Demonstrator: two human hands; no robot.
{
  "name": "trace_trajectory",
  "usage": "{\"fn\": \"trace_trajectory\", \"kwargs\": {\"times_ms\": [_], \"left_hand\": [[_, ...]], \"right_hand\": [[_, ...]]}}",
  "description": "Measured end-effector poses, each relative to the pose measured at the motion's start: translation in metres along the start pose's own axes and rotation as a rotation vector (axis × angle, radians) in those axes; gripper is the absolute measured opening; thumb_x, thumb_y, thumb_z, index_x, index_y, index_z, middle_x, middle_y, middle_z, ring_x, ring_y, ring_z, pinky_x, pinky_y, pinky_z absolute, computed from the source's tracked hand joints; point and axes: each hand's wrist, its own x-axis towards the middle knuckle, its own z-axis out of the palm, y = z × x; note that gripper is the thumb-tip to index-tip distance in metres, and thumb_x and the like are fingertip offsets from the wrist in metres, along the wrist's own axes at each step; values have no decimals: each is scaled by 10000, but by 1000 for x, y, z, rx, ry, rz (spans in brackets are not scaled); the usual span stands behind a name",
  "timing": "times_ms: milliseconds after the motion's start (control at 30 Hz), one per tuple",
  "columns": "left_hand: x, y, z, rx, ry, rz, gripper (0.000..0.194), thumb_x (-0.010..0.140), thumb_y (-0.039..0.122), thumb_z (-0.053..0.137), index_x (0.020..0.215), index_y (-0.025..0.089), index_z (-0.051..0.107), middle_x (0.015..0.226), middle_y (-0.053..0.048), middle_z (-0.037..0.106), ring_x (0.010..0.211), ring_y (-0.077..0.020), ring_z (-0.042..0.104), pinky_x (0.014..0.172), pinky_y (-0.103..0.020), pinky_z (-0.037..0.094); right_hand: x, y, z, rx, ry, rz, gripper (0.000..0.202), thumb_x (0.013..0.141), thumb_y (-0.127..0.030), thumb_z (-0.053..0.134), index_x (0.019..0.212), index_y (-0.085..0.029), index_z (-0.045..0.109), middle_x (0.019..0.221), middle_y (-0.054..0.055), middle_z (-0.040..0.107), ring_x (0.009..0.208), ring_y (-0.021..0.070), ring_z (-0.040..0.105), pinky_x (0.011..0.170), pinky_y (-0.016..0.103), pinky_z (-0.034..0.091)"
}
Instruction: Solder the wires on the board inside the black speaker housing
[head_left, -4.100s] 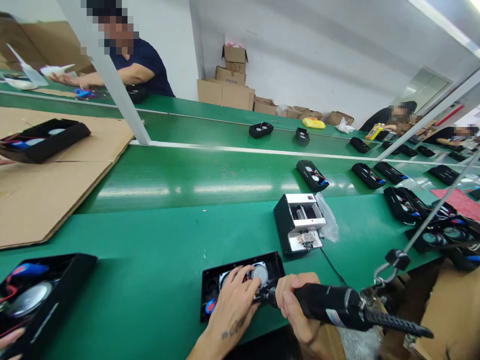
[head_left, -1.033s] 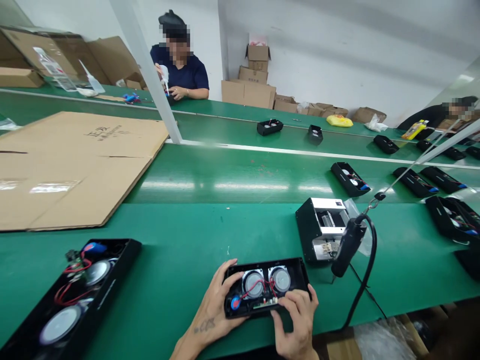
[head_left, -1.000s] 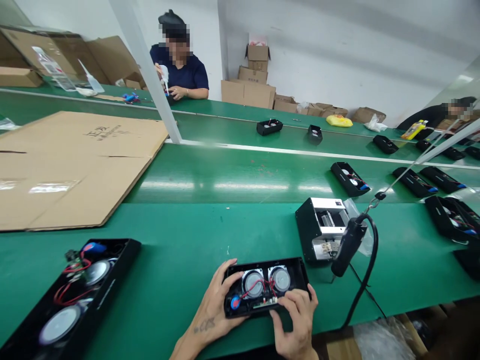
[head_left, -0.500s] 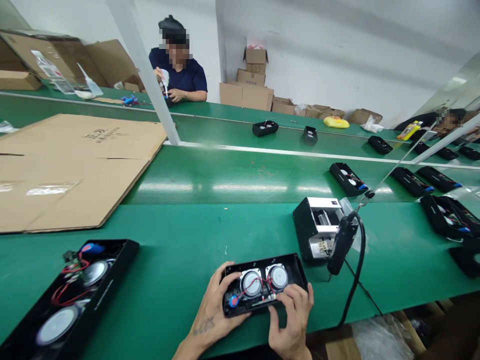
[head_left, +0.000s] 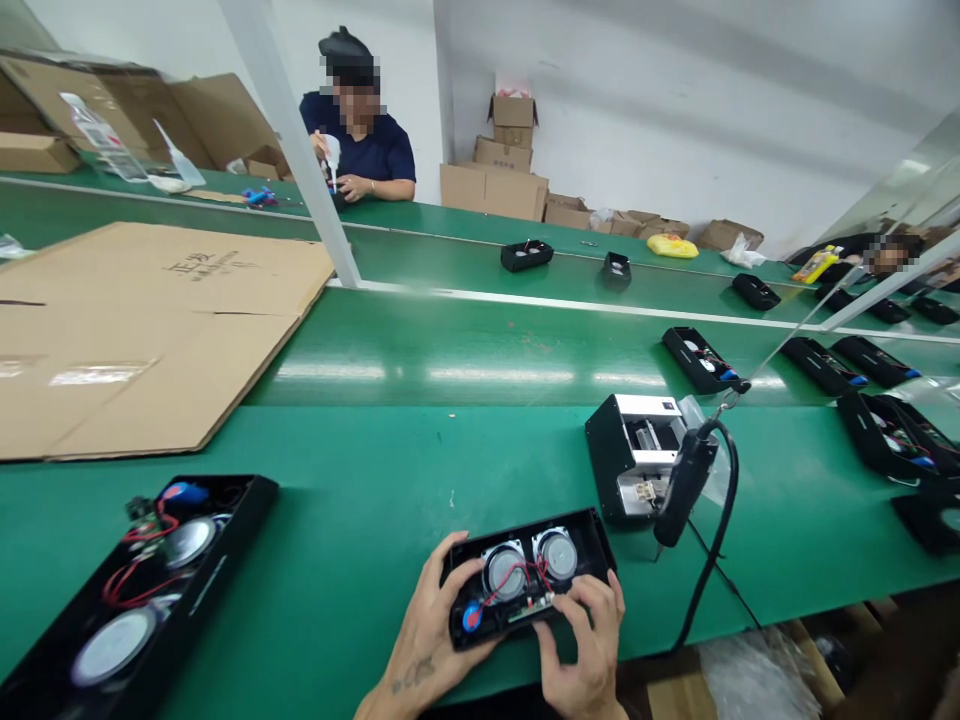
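A black open speaker housing with two round drivers, red wires and a blue part lies at the near edge of the green bench. My left hand grips its left end, fingers curled over the rim. My right hand holds its front right side, fingertips on the small circuit board. A black electric screwdriver hangs free on a cord just right of the housing, touched by neither hand.
A black and white screw feeder box stands behind the housing. A larger open housing lies at the near left, flattened cardboard beyond it. More housings ride the belt. A person works across the belt.
Four seconds ago my right hand drove the screwdriver into the housing; it now hangs loose. Over the last second both hands have kept their hold and drawn the housing slightly nearer.
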Motion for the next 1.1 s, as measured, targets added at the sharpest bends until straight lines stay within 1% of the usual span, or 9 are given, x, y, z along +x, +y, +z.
{"fn": "trace_trajectory", "kwargs": {"times_ms": [133,233,367,467,600,800,867,1000,1100], "left_hand": [[0,-1,1,9,5,12,656,871,448,846,1422,245,554,1540,-230,508,1343,-407,667,938,-569,687],[-1,-1,2,5,-2,1,670,839,419,865,1409,255,554,1545,-223,509,1338,-406,671,936,-549,690],[-2,2,1,12,9,-16,630,823,393,863,1369,262,577,1551,-206,511,1344,-405,668,961,-555,682],[-3,3,2,13,7,-37,622,814,377,872,1355,268,585,1558,-191,510,1348,-392,668,981,-547,678],[-3,1,3,6,19,-11,656,808,401,880,1370,259,573,1547,-209,517,1339,-396,674,969,-545,680],[-4,-1,5,-6,17,4,683,795,351,872,1393,243,559,1557,-231,505,1355,-422,659,943,-567,681],[-4,0,5,1,16,5,684,799,354,874,1394,244,554,1557,-230,503,1359,-418,658,950,-566,681],[-3,1,4,8,18,-1,705,785,345,889,1394,257,545,1553,-210,513,1362,-392,660,983,-545,676],[-3,1,4,7,22,-4,721,768,340,902,1393,263,551,1552,-204,516,1359,-390,663,992,-545,674]], "right_hand": [[2,-4,2,0,20,29,203,897,-112,660,1090,-176,647,1051,93,583,1044,294,637,1112,639,403],[5,-8,4,-5,17,16,201,882,-116,646,1076,-167,640,1049,106,566,1029,306,625,1100,659,385],[7,-15,7,-26,55,45,171,869,-127,626,1035,-169,637,1012,99,551,969,294,607,1067,648,407],[7,-17,9,-38,69,56,169,868,-127,616,1031,-166,638,1012,100,555,963,300,609,1046,642,418],[1,-13,9,-30,44,30,174,891,-126,611,1062,-152,629,1044,118,545,992,299,594,1076,623,383],[-12,-2,10,-11,11,17,222,877,-192,691,1093,-179,646,1059,112,583,1030,326,630,1100,640,374],[-13,-2,11,-17,15,-1,223,874,-196,690,1093,-183,653,1045,108,605,1033,338,645,1096,642,379],[-10,-7,13,-29,37,21,199,881,-187,667,1079,-178,650,1028,119,622,1026,360,651,1071,661,386],[-8,-11,14,-23,51,28,177,890,-178,666,1066,-191,649,1011,108,621,993,336,645,1063,648,397]]}}
